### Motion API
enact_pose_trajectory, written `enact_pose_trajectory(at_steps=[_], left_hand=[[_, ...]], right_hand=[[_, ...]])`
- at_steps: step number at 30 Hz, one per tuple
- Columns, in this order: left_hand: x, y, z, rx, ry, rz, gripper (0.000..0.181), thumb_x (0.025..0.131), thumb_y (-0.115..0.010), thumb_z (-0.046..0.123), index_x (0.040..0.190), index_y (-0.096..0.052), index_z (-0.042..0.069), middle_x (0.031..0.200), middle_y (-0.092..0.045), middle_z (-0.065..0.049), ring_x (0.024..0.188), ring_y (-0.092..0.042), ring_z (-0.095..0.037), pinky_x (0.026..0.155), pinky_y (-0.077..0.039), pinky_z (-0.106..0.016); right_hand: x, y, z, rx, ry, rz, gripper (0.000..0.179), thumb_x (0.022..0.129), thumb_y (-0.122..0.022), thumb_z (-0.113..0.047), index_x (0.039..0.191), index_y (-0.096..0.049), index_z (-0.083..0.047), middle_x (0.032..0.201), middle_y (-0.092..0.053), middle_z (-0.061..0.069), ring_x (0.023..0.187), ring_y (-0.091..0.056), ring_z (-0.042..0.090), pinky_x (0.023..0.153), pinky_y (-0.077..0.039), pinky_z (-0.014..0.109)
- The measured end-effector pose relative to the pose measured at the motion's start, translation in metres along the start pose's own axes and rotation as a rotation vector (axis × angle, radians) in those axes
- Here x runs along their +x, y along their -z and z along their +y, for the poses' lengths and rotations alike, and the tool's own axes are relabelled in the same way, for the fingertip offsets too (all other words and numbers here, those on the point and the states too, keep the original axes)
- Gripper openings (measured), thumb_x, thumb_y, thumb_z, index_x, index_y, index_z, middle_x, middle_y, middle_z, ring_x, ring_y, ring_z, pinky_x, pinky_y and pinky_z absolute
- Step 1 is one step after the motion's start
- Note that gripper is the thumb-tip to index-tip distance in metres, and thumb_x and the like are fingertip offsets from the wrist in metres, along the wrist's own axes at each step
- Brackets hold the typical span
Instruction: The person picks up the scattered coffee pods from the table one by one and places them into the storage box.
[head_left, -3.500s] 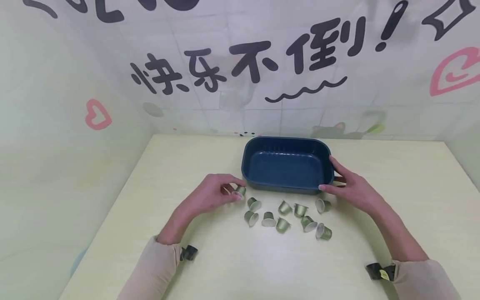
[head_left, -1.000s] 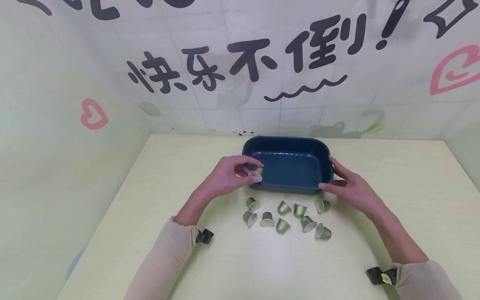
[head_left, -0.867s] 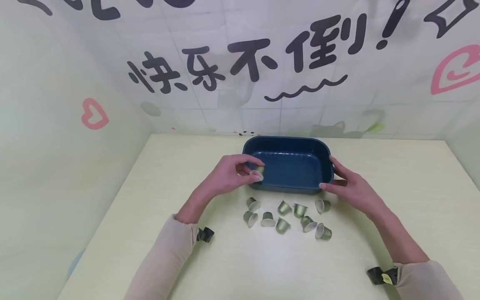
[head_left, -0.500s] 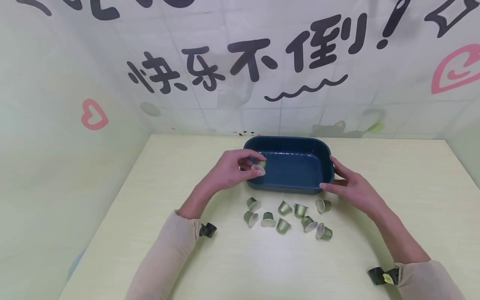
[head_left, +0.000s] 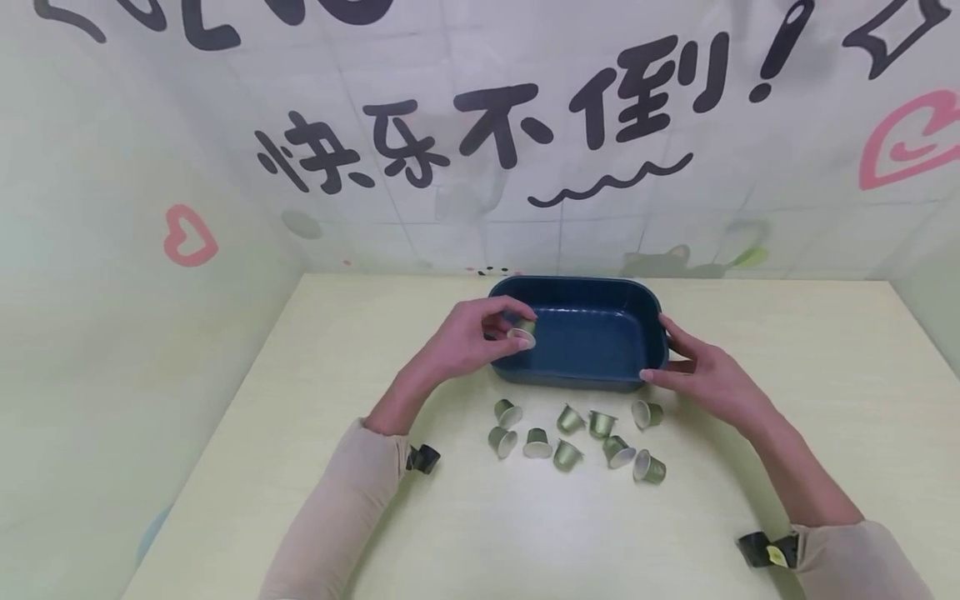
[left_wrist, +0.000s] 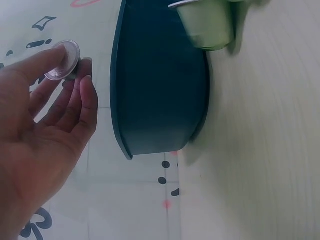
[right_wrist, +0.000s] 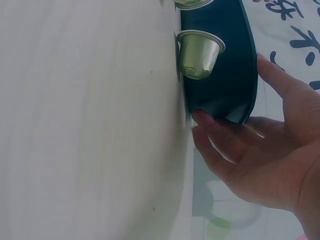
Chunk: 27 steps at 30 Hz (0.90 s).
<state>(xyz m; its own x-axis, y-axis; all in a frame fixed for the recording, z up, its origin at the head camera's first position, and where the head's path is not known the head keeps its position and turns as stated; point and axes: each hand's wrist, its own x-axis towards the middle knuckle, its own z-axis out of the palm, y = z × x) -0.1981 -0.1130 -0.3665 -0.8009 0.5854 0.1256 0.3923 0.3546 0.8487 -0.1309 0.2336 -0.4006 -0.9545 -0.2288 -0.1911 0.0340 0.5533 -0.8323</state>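
A green coffee capsule (head_left: pixel 523 332) with a pale lid is pinched between thumb and fingers of my left hand (head_left: pixel 467 340), over the left end of a dark blue rectangular dish (head_left: pixel 592 337). In the left wrist view the thumb presses the lid of that capsule (left_wrist: pixel 71 56). My right hand (head_left: pixel 708 379) holds the dish's right end, its thumb and fingers spread about the front corner and side. The right wrist view shows its fingertips (right_wrist: pixel 205 120) against the dish's outer wall. No capsule shows on the visible dish floor; the left hand covers part of it.
Several more green capsules lie scattered on the pale table (head_left: pixel 525 533) in front of the dish, among them an upright-looking one (head_left: pixel 537 443) and a tipped one (head_left: pixel 649 467). A white printed backdrop (head_left: pixel 480 225) rises behind the table's far edge.
From beside the dish's front left corner, my left hand has lifted the capsule up and right, over the dish; lately it creeps slightly further. My right hand keeps its place.
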Motion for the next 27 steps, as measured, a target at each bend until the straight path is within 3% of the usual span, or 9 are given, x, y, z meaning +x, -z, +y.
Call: enact_pose_trajectory(at_steps=[6,15,27], left_hand=[[0.003,-0.003,0.001,0.011,0.004,-0.015,0.028,0.089,-0.076,0.016,0.116,-0.071,0.016,0.104,-0.070,0.000,0.084,-0.069,-0.012,0.078,-0.056,-0.031],[0.006,-0.001,0.003,0.062,0.011,-0.032,0.029,0.090,-0.076,0.016,0.118,-0.072,0.011,0.098,-0.072,0.004,0.082,-0.069,-0.009,0.070,-0.055,-0.030],[0.020,-0.006,0.002,0.060,0.008,-0.040,0.031,0.090,-0.074,0.012,0.120,-0.069,0.008,0.097,-0.073,0.003,0.085,-0.070,-0.007,0.077,-0.056,-0.026]], right_hand=[[-0.002,0.000,-0.002,-0.035,0.000,0.004,0.096,0.091,-0.071,-0.045,0.160,-0.009,-0.024,0.161,-0.020,0.022,0.131,-0.049,0.041,0.096,-0.048,0.053],[0.000,-0.002,-0.004,-0.024,0.004,-0.001,0.096,0.090,-0.071,-0.045,0.160,-0.009,-0.024,0.160,-0.022,0.022,0.130,-0.050,0.040,0.095,-0.049,0.053],[-0.003,-0.002,-0.004,-0.070,0.018,-0.004,0.094,0.092,-0.070,-0.045,0.161,-0.009,-0.022,0.158,-0.024,0.026,0.128,-0.053,0.041,0.092,-0.051,0.051]])
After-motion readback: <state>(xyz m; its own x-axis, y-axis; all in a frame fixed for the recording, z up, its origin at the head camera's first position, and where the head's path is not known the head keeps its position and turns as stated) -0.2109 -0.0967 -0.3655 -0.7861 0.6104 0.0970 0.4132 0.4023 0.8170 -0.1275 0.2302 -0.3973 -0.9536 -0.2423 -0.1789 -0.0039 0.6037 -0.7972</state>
